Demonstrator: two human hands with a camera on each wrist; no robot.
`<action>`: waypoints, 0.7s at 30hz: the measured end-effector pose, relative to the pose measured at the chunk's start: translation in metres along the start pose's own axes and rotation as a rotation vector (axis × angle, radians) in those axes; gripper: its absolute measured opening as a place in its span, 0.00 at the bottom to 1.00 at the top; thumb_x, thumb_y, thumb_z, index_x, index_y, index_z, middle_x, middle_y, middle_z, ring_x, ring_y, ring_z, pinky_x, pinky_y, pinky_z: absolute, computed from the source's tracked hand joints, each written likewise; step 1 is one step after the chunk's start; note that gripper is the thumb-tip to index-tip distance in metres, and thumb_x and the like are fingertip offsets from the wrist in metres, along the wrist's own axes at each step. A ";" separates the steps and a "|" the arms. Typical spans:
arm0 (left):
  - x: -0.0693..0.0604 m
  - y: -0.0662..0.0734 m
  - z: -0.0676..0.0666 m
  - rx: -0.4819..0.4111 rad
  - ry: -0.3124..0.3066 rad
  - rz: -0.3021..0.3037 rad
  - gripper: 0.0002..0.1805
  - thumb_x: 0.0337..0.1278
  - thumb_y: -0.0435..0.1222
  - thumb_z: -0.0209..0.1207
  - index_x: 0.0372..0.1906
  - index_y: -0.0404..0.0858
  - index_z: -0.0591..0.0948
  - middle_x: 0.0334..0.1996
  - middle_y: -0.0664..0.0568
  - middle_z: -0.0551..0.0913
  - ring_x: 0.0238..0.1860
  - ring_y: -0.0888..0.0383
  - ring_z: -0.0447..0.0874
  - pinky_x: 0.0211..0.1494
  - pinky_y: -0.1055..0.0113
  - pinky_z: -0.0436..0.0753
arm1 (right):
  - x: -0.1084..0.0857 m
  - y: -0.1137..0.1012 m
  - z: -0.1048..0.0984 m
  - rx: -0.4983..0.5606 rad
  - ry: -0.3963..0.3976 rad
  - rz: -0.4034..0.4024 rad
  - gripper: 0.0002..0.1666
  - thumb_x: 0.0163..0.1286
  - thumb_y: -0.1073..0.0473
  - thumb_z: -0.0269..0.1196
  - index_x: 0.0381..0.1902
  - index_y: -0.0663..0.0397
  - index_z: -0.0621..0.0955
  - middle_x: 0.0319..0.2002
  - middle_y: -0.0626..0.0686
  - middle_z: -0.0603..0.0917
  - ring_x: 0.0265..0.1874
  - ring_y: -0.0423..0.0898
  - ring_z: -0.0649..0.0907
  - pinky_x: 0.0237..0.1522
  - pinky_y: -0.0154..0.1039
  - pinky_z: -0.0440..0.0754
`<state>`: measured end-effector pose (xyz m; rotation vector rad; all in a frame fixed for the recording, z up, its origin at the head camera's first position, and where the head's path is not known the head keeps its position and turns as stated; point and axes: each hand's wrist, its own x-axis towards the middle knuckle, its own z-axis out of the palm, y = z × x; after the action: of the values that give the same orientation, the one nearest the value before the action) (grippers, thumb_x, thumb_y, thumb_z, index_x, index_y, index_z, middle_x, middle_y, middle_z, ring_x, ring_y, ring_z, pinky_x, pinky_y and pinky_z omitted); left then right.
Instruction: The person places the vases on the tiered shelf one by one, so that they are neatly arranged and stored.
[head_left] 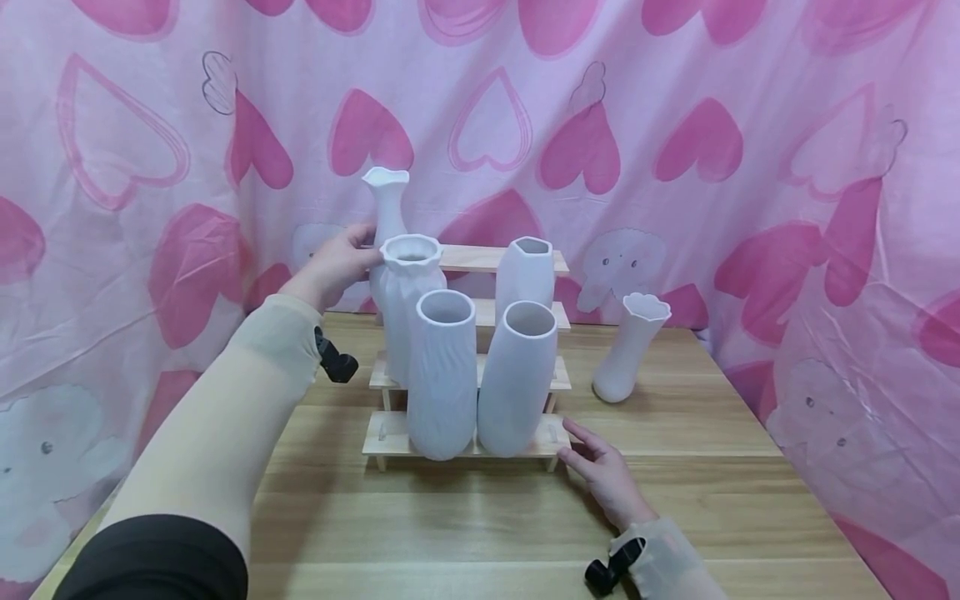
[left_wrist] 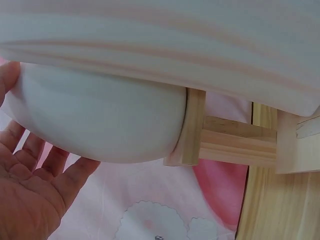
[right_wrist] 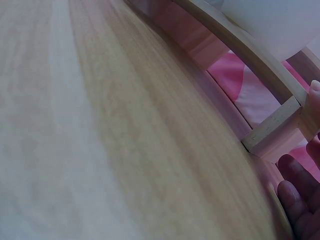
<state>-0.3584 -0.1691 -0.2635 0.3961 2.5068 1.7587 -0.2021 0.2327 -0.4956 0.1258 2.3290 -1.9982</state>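
Behind the left side of a tiered wooden rack (head_left: 393, 427), my left hand (head_left: 330, 268) grips a tall white vase (head_left: 388, 204) with a wavy rim. In the left wrist view, thumb and fingers curve around its rounded lower body (left_wrist: 105, 115), which sits at a wooden shelf. My right hand (head_left: 609, 483) holds the right end of the lowest shelf, its thumb at the shelf edge in the right wrist view. In front of the gripped vase stands a ruffled-rim vase (head_left: 405, 308). Two more vases, one textured (head_left: 442, 392) and one smooth (head_left: 516, 392), occupy the bottom shelf.
A white vase with an angular opening (head_left: 523, 275) stands on the rack's upper right. To the right, a slender vase with a scalloped rim (head_left: 628, 350) stands on the wooden table (head_left: 465, 533). A pink heart-patterned curtain (head_left: 480, 108) hangs behind the table.
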 end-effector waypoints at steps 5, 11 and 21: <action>-0.001 -0.003 0.001 -0.028 -0.017 -0.008 0.34 0.62 0.45 0.60 0.71 0.44 0.65 0.67 0.49 0.68 0.66 0.50 0.63 0.68 0.47 0.63 | 0.000 0.000 0.000 0.008 -0.007 -0.007 0.34 0.63 0.55 0.67 0.67 0.48 0.72 0.67 0.51 0.69 0.53 0.49 0.74 0.49 0.34 0.77; 0.000 -0.005 0.001 -0.036 -0.030 -0.012 0.33 0.62 0.46 0.60 0.70 0.44 0.65 0.67 0.50 0.68 0.66 0.51 0.63 0.69 0.48 0.62 | -0.001 0.000 0.000 0.004 -0.004 -0.014 0.34 0.63 0.55 0.67 0.67 0.49 0.72 0.66 0.51 0.70 0.53 0.50 0.74 0.48 0.34 0.77; -0.010 -0.013 -0.001 -0.083 -0.018 0.027 0.37 0.62 0.54 0.58 0.72 0.47 0.62 0.68 0.51 0.65 0.67 0.51 0.62 0.70 0.48 0.60 | 0.000 0.000 0.000 0.001 -0.013 -0.004 0.34 0.63 0.54 0.67 0.67 0.47 0.72 0.67 0.50 0.69 0.54 0.50 0.74 0.50 0.34 0.76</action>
<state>-0.3511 -0.1761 -0.2762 0.4406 2.4174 1.8533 -0.2017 0.2330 -0.4957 0.1080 2.3225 -1.9966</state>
